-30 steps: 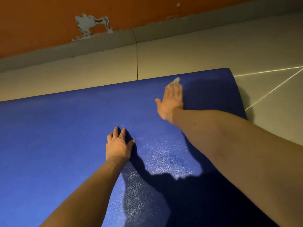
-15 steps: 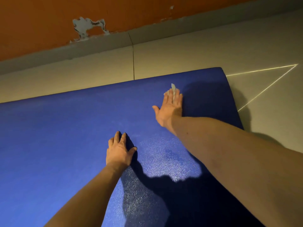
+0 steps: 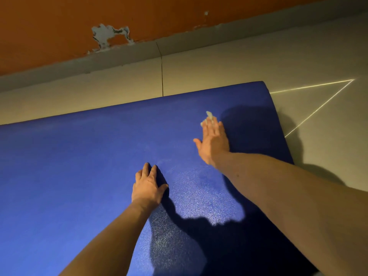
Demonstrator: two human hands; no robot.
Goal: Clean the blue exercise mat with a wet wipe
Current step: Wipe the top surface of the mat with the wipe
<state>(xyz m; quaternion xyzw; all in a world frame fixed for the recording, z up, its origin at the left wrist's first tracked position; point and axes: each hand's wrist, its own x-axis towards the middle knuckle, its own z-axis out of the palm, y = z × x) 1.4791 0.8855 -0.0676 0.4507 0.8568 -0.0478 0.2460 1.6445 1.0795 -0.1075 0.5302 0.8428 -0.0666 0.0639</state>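
A: Where does the blue exercise mat (image 3: 79,176) end?

B: Its far long edge runs across the view, rising to the right. It meets a rounded corner there, and the short end drops back toward the person as a curved line. To the left and at the bottom the mat runs out of view.

A: What lies past those edges?

B: A strip of floor (image 3: 219,72) lies between the far edge and the grey skirting (image 3: 119,56). More floor shows beyond the short end, crossed by two thin bright lines of light (image 3: 310,87).

A: And the wet wipe (image 3: 208,116)?

B: It is on the mat near that far right corner. It is a small pale crumpled scrap, pressed under the right hand (image 3: 214,144) and peeking out past the tips. The fingers (image 3: 216,126) lie straight and close together, with the palm flat.

A: And the other hand?

B: The left hand (image 3: 148,188) rests palm down on the mat, nearer the person and well inside every edge. Its fingers are relaxed and hold nothing.

A: What are the surfaces like?

B: The mat is finely pebbled and glints between the two arms, while their shadows are dark. The floor is smooth pale tile with one dark joint (image 3: 162,76). The wall (image 3: 59,26) is orange paint with a chipped patch (image 3: 107,34) showing pale underneath.
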